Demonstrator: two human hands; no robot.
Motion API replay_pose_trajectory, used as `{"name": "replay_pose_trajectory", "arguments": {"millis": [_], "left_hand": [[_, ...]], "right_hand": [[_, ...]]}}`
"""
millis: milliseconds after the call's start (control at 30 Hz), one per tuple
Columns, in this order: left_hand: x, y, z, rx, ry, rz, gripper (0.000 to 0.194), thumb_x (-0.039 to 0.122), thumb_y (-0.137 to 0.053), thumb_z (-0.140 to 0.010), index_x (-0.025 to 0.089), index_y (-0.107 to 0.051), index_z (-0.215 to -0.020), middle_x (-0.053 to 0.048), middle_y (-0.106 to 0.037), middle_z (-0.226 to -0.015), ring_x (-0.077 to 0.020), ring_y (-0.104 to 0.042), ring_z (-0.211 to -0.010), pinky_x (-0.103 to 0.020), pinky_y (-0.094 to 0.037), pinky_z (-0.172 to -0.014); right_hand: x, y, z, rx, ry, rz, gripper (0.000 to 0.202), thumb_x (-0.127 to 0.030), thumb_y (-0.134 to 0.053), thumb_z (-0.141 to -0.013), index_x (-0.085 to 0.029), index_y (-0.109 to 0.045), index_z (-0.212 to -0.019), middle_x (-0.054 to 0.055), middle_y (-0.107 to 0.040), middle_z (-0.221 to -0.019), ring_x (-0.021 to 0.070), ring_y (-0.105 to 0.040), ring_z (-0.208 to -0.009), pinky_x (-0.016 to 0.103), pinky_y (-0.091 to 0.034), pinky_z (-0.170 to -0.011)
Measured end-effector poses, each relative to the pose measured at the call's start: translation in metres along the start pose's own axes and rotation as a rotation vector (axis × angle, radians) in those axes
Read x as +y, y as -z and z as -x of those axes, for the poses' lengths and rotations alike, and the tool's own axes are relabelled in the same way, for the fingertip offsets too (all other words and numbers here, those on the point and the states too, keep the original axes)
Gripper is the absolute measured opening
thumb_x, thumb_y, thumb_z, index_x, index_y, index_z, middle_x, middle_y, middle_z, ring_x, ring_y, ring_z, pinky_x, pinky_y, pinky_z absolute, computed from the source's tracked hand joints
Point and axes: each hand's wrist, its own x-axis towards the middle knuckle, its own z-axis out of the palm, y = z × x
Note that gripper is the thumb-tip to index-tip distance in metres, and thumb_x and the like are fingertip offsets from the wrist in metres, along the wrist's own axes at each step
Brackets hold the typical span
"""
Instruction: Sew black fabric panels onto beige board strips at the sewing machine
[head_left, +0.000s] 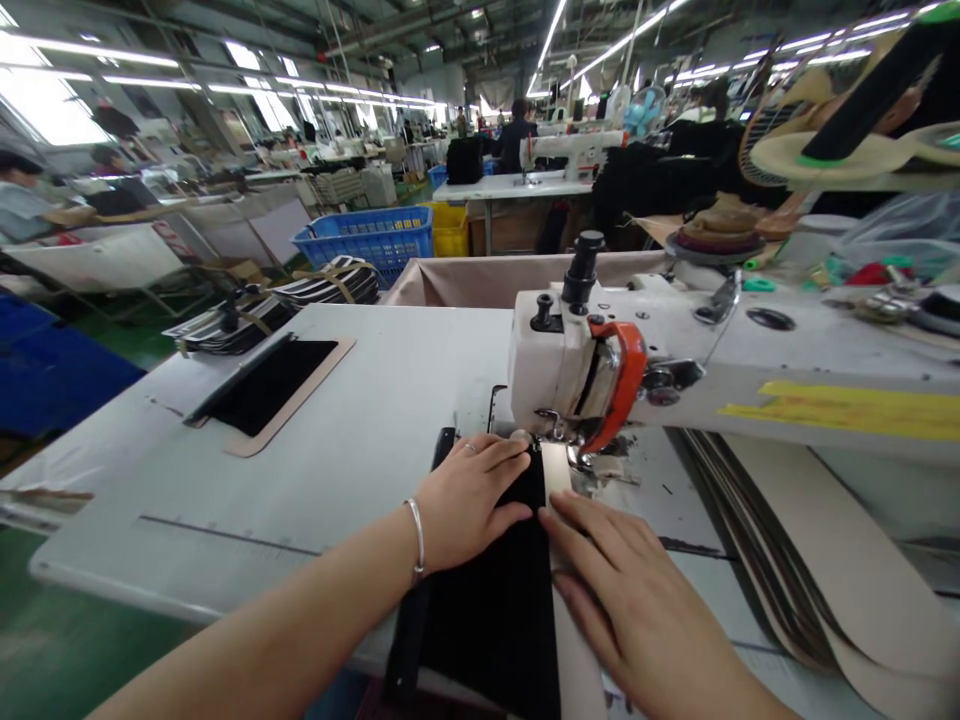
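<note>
Palms lie flat and unclenched, grasping nothing: the left hand (466, 497), with a ring and a thin silver bracelet (417, 540) at the wrist, presses down on the long black fabric strip (495, 600), its fingertips close to the needle area. The right hand (637, 610) rests spread just beside it, on the pale template strip (556, 480) along the fabric's right edge. Both sit on the white sewing table (315, 450), directly under the head of the white industrial sewing machine with an orange guard (600, 370). Farther left lies a black panel on tan card (274, 390); a blue plastic basket (371, 238) stands behind.
</note>
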Motion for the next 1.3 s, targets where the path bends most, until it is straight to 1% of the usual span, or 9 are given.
{"name": "replay_pose_trajectory", "arguments": {"millis": [133, 500, 667, 933, 1000, 1100, 1133, 1233, 1300], "left_hand": [[0.0, 0.001, -0.002, -0.015, 0.017, 0.013, 0.047, 0.034, -0.067, -0.091, 0.013, -0.053, -0.13, -0.009, -0.051, -0.14, -0.0266, -0.047, -0.124, -0.045, -0.042, -0.106], [-0.002, 0.001, -0.004, -0.034, 0.045, 0.014, 0.048, 0.036, -0.066, -0.092, 0.013, -0.053, -0.132, -0.008, -0.05, -0.141, -0.026, -0.045, -0.126, -0.044, -0.039, -0.108], [-0.001, 0.002, -0.001, -0.028, 0.038, 0.04, 0.047, 0.037, -0.066, -0.091, 0.015, -0.053, -0.131, -0.005, -0.049, -0.143, -0.0251, -0.044, -0.126, -0.045, -0.04, -0.108], [-0.005, 0.0, -0.006, -0.01, 0.03, 0.03, 0.049, 0.037, -0.065, -0.092, 0.013, -0.052, -0.132, -0.007, -0.051, -0.141, -0.0248, -0.046, -0.125, -0.045, -0.041, -0.108], [-0.005, 0.001, -0.005, 0.007, 0.009, 0.002, 0.049, 0.034, -0.065, -0.093, 0.011, -0.051, -0.133, -0.009, -0.049, -0.142, -0.0255, -0.042, -0.13, -0.045, -0.039, -0.111], [0.008, 0.003, 0.011, -0.001, -0.087, -0.07, 0.041, 0.025, -0.062, -0.094, 0.013, -0.052, -0.132, -0.01, -0.043, -0.147, -0.0298, -0.027, -0.141, -0.051, -0.029, -0.117], [0.016, 0.004, 0.02, -0.022, -0.142, -0.063, 0.037, 0.024, -0.061, -0.094, 0.014, -0.054, -0.129, -0.009, -0.043, -0.147, -0.03, -0.027, -0.141, -0.051, -0.028, -0.117], [0.043, 0.005, 0.052, -0.09, -0.281, 0.081, 0.028, 0.031, -0.059, -0.096, 0.016, -0.058, -0.12, -0.007, -0.054, -0.134, -0.0235, -0.047, -0.126, -0.04, -0.039, -0.111], [0.056, 0.003, 0.07, -0.053, -0.287, 0.155, 0.023, 0.026, -0.056, -0.099, 0.014, -0.059, -0.117, -0.005, -0.059, -0.127, -0.0189, -0.052, -0.117, -0.033, -0.042, -0.106]], "right_hand": [[0.001, -0.001, 0.002, -0.026, -0.004, 0.005, 0.048, -0.028, -0.052, -0.093, -0.02, -0.047, -0.14, 0.008, -0.052, -0.14, 0.0249, -0.052, -0.123, 0.043, -0.053, -0.096], [0.003, -0.006, -0.001, -0.003, -0.025, 0.021, 0.044, -0.029, -0.047, -0.096, -0.022, -0.048, -0.139, 0.007, -0.051, -0.14, 0.0243, -0.052, -0.124, 0.044, -0.054, -0.095], [0.003, -0.005, 0.0, -0.021, -0.012, 0.008, 0.043, -0.033, -0.052, -0.095, -0.023, -0.051, -0.136, 0.007, -0.053, -0.139, 0.0256, -0.054, -0.122, 0.044, -0.054, -0.093], [0.003, -0.006, -0.002, -0.03, -0.049, 0.007, 0.04, -0.031, -0.051, -0.096, -0.024, -0.05, -0.135, 0.006, -0.052, -0.139, 0.0247, -0.053, -0.124, 0.046, -0.053, -0.094], [0.003, -0.005, -0.004, -0.035, -0.06, 0.001, 0.041, -0.03, -0.05, -0.096, -0.024, -0.049, -0.136, 0.006, -0.051, -0.14, 0.0247, -0.052, -0.125, 0.047, -0.053, -0.095], [0.002, 0.0, -0.001, -0.039, -0.06, -0.051, 0.04, -0.028, -0.051, -0.096, -0.023, -0.05, -0.136, 0.008, -0.053, -0.139, 0.0247, -0.053, -0.123, 0.047, -0.053, -0.095], [0.001, 0.003, 0.001, -0.04, -0.06, -0.08, 0.039, -0.027, -0.05, -0.096, -0.022, -0.051, -0.135, 0.008, -0.054, -0.137, 0.0243, -0.054, -0.123, 0.047, -0.053, -0.095], [-0.005, 0.011, 0.014, -0.029, -0.056, -0.167, 0.034, -0.025, -0.05, -0.097, -0.023, -0.055, -0.13, 0.007, -0.057, -0.134, 0.022, -0.055, -0.121, 0.044, -0.053, -0.097], [-0.01, 0.014, 0.023, -0.014, -0.056, -0.202, 0.032, -0.022, -0.05, -0.097, -0.023, -0.056, -0.129, 0.005, -0.059, -0.132, 0.0205, -0.055, -0.12, 0.042, -0.053, -0.098]]}}
